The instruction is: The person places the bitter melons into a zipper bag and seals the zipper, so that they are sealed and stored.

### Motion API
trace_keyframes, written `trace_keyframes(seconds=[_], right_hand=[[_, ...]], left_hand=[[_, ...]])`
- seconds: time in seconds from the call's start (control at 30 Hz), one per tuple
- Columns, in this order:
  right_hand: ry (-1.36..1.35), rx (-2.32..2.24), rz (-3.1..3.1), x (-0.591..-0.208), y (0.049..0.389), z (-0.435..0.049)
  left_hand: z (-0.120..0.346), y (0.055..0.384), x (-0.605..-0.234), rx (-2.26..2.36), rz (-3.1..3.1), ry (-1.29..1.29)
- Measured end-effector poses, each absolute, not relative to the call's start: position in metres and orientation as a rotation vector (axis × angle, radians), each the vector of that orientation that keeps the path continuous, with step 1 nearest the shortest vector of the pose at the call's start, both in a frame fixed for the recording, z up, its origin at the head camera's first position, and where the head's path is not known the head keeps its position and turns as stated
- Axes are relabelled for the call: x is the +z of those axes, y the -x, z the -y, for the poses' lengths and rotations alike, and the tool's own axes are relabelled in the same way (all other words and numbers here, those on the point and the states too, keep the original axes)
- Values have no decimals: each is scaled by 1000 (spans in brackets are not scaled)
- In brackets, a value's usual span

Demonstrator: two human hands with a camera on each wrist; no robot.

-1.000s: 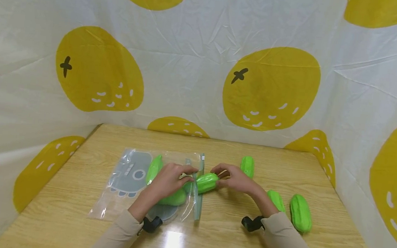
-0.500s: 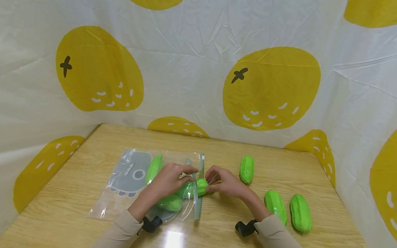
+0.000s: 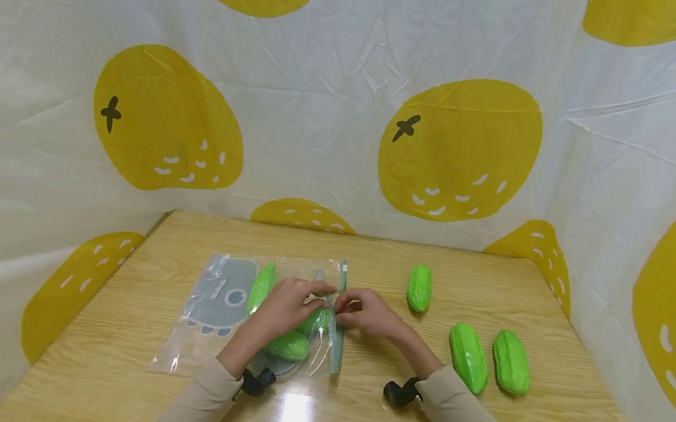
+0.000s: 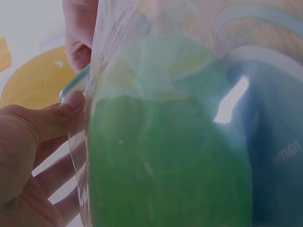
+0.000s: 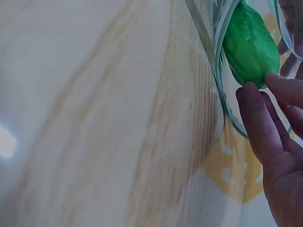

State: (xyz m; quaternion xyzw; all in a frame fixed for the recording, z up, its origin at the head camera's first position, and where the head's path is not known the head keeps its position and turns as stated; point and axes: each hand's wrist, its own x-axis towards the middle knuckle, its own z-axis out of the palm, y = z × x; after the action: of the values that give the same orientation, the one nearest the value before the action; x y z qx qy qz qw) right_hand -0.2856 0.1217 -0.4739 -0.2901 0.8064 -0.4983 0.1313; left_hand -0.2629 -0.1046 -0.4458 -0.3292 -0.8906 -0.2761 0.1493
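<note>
A clear zip bag with a grey one-eyed monster print lies flat on the table, its mouth facing right. Thumb and fingers of my left hand pinch the upper layer at the mouth and hold it raised, as the left wrist view confirms. With its fingertips at the bag's opening, my right hand pinches the end of a green ridged toy vegetable, whose body is inside the bag. Other green vegetables lie deeper in the bag, partly hidden by the left hand.
On the right of the wooden table lie three more green vegetables: one at the back, one nearer and one at the far right. A white curtain with yellow fruit prints surrounds the table.
My right hand has moved left, sliding the green vegetable through the mouth into the bag. The left hand keeps its pinch on the bag's edge and has stayed in place.
</note>
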Motion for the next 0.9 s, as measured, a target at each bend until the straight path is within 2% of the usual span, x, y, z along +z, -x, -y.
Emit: trace_keyframes(seconds=[0.5, 0.9], right_hand=[[976, -1374, -2269, -476, 286, -120], [898, -1357, -2294, -465, 284, -140]], left_hand=[[106, 264, -446, -789, 2548, 962], [106, 264, -445, -770, 2541, 967]])
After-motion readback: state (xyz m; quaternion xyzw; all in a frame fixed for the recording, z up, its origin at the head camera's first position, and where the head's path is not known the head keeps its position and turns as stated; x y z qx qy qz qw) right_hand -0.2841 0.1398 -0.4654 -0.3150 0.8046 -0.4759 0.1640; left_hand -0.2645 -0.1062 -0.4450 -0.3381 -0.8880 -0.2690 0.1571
